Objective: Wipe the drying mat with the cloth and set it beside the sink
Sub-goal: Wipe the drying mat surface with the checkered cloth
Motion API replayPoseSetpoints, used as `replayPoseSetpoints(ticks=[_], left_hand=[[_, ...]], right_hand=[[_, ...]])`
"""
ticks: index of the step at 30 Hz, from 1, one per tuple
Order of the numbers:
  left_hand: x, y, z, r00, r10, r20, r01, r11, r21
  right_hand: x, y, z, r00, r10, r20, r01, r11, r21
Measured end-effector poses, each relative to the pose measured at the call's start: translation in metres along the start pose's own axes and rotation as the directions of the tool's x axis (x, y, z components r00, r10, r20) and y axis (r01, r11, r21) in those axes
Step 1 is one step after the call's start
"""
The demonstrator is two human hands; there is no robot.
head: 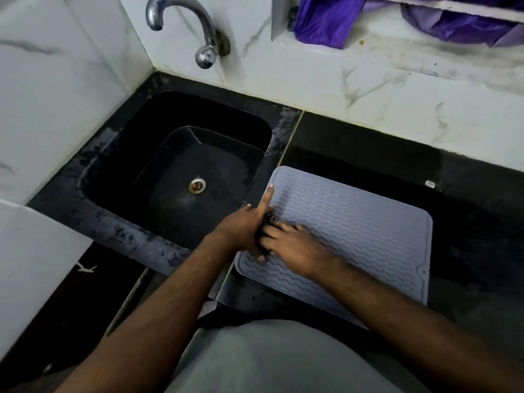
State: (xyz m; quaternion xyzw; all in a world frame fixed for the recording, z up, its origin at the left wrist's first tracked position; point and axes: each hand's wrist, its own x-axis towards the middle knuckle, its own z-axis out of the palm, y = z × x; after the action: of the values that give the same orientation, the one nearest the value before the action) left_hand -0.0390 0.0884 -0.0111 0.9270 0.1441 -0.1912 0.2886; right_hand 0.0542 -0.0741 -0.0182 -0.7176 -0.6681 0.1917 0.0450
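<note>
A grey ribbed drying mat (354, 231) lies flat on the black counter (368, 143), just right of the black sink (175, 165). My left hand (243, 225) rests at the mat's left edge, its index finger straight and pointing up along that edge. My right hand (286, 245) lies on the mat beside it, fingers curled over a small dark cloth (268, 222). The cloth shows only as a dark bunch between the two hands; most of it is hidden.
A chrome tap (198, 38) juts from the marble wall above the sink. Purple fabric (326, 21) hangs on a ledge at the back right. A small white tag (430, 183) lies on the counter behind the mat. My grey-clothed body fills the bottom edge.
</note>
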Motion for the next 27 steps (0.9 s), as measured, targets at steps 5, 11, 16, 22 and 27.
replayPoseSetpoints(ticks=[5,11,16,22,27], left_hand=[[-0.004,0.003,0.02,0.998,-0.034,-0.054,0.035,0.999,0.021],[-0.007,0.014,0.013,0.995,-0.104,0.012,0.102,0.988,0.115],[-0.002,0.032,0.017,0.979,-0.193,0.06,0.162,0.926,0.34],[0.014,0.073,0.024,0.943,-0.327,0.062,0.234,0.785,0.574],[0.019,0.085,0.027,0.922,-0.385,0.052,0.268,0.727,0.633]], right_hand=[[0.004,-0.007,0.004,1.0,0.009,-0.013,-0.009,1.0,-0.012],[-0.024,0.018,0.011,0.993,0.121,0.015,-0.122,0.989,0.081],[-0.056,0.036,-0.001,0.991,0.132,0.04,-0.135,0.987,0.086],[-0.078,0.056,-0.025,0.966,0.184,0.18,-0.213,0.964,0.16],[-0.106,0.072,-0.031,0.95,0.205,0.236,-0.25,0.952,0.178]])
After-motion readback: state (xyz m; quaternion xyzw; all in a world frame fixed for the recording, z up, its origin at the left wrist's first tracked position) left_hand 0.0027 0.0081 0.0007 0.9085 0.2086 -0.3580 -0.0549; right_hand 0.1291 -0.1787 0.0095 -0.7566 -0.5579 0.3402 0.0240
